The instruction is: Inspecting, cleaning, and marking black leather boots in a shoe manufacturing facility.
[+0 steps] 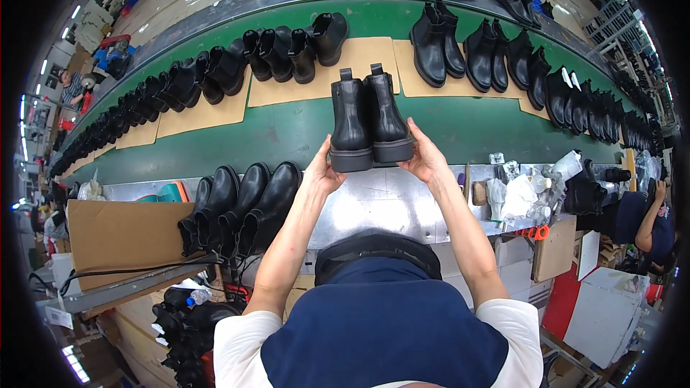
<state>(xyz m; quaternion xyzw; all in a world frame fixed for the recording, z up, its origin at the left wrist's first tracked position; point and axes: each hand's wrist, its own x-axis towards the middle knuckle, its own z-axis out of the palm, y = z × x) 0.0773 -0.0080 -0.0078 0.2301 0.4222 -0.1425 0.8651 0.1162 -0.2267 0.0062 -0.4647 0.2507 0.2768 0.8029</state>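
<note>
Side by side in front of me, a pair of black ankle boots (350, 118) is held up with the heels toward me and the pull tabs at the top. My left hand (324, 167) grips the left boot near its sole, thumb up along the outer side. On the other side, my right hand (427, 156) grips the right boot (386, 118) low down by the heel. Both boots stay upright and touch each other. Their toes are hidden behind the shafts.
A green belt (302, 118) crosses ahead, with cardboard sheets (370, 54) under long rows of black boots (430, 47). More boots (277, 197) stand on the metal ledge (377, 208) by my left arm. Plastic bottles (540, 183) crowd the right. A co-worker (643, 219) is at far right.
</note>
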